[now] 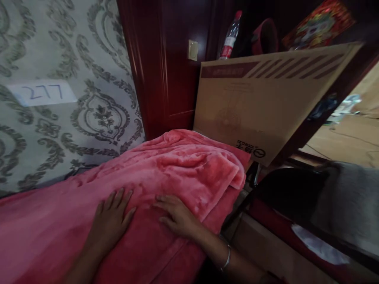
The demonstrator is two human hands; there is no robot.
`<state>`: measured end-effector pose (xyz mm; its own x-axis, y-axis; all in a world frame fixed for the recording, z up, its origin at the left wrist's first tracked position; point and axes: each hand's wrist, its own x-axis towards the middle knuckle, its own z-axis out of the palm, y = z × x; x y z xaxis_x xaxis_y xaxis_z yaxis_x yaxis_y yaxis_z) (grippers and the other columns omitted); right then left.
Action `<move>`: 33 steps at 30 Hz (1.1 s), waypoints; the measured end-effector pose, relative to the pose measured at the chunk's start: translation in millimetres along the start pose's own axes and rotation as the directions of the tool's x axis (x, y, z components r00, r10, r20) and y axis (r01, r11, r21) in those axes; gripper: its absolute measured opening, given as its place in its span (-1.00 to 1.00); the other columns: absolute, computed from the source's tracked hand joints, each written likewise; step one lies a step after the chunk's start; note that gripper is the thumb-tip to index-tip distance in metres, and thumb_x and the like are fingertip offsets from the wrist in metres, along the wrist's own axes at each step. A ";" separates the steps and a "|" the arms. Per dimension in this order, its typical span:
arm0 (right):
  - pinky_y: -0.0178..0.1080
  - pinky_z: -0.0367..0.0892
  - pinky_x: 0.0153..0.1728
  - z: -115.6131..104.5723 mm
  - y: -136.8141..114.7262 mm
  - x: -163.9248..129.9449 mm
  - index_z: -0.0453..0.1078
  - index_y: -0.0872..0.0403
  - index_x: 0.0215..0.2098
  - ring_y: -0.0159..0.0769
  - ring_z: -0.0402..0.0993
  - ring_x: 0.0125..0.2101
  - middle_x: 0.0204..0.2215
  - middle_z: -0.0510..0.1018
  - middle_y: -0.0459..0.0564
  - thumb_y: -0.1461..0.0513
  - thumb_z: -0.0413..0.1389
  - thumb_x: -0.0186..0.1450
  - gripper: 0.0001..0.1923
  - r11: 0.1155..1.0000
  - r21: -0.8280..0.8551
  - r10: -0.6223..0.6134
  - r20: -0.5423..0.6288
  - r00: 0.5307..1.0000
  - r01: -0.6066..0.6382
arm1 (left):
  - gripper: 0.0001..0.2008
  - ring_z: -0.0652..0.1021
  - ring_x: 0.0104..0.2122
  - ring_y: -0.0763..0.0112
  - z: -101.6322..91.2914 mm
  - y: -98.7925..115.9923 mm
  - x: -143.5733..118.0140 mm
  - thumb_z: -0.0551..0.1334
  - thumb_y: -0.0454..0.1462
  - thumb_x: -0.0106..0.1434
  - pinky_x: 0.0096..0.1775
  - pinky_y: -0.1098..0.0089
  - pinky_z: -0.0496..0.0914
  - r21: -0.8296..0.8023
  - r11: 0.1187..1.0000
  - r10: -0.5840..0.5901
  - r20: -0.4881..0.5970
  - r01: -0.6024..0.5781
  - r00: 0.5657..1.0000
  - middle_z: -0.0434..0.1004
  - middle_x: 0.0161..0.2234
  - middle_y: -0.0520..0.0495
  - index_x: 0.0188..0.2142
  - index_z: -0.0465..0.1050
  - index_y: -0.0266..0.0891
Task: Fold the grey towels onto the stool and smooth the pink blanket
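A thick, plush pink blanket (142, 165) spreads across the lower left and middle, with folds bunched towards its far right end. My left hand (113, 215) lies palm down on it, fingers spread. To the right, my right hand (176, 215) also rests on the plush surface, fingers stretched out and pointing left. Neither hand grips the fabric. A thin light bangle (227, 258) circles my right wrist. What the blanket covers is hidden.
Behind the blanket stands a large cardboard box (254, 98), with a plastic bottle (230, 37) behind its top edge. Patterned wallpaper (100, 110) bearing a "277" paper label (44, 92) is at left. At right sits a black chair (287, 189) with grey cloth (349, 205) on it.
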<state>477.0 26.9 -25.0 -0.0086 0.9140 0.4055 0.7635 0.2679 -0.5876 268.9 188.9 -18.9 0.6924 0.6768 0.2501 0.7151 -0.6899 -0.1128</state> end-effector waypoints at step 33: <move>-0.12 0.44 -0.25 -216.9 158.6 -35.2 0.52 0.17 -0.29 -0.14 0.52 -0.32 -0.35 0.61 0.15 0.01 0.12 0.26 -0.63 0.810 0.296 0.547 -0.692 0.472 -0.506 | -0.34 0.22 0.34 -0.13 1.7 -0.8 4.2 -0.08 -0.08 0.33 0.22 -0.14 0.18 0.017 0.999 -0.044 0.028 0.043 0.999 0.16 0.36 -0.25 0.34 0.23 -0.27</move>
<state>738.5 -28.8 19.4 0.8602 0.3669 0.3543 0.4321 -0.1552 -0.8884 271.4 192.7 -19.4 0.6629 0.7131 0.2282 0.7459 -0.6556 -0.1178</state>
